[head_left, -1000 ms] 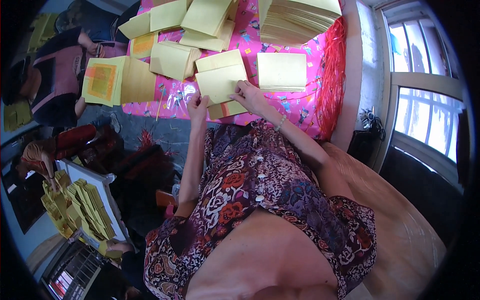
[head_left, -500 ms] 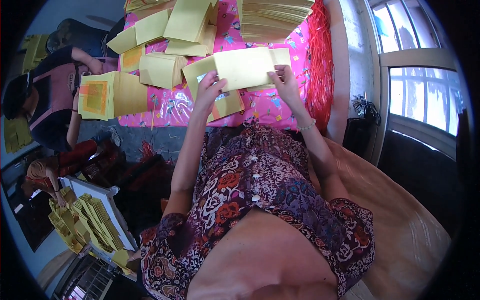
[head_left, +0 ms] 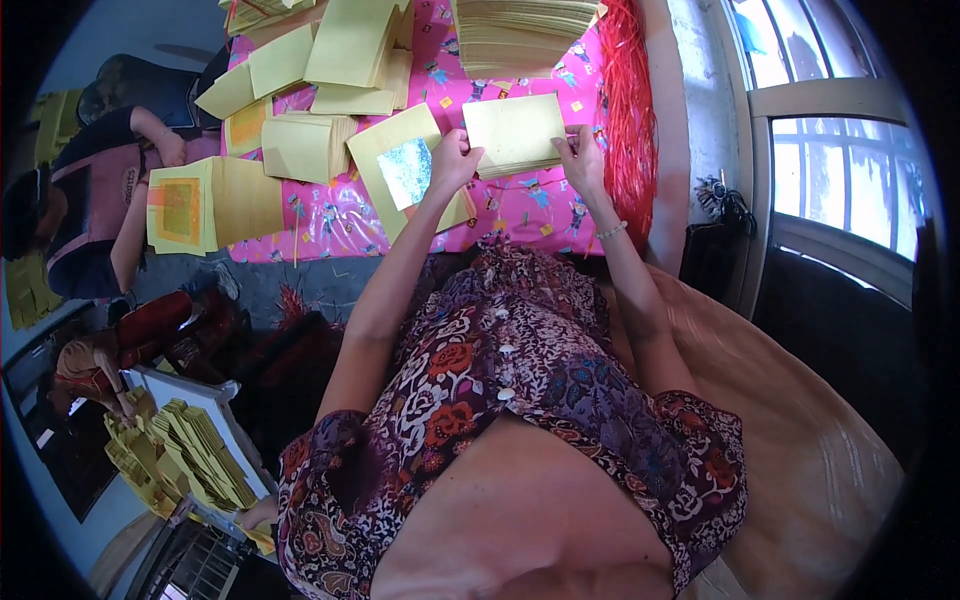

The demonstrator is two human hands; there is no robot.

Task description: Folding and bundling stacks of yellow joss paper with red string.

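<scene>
A thin stack of yellow paper sheets [head_left: 515,132] lies squarely between my hands over the pink table cover. My left hand [head_left: 454,163] is closed at its lower left corner. On the opposite side, my right hand [head_left: 582,160] grips the right edge between thumb and fingers. Just left of my left hand is a tilted yellow sheet with a silver foil square [head_left: 404,172], and my left wrist overlaps its right side. More yellow paper partly shows under that sheet.
Yellow paper piles [head_left: 345,45] fill the far left, with a tall stack [head_left: 525,40] at the far middle. Red plastic strands [head_left: 630,130] hang along the table's right edge. A co-worker [head_left: 100,200] sits at the left beside orange-printed sheets [head_left: 180,208]; another person works lower left.
My hands have moved right with the yellow paper, off the foil sheet. The silver square, mostly covered before, now shows. The whole view has shifted slightly.
</scene>
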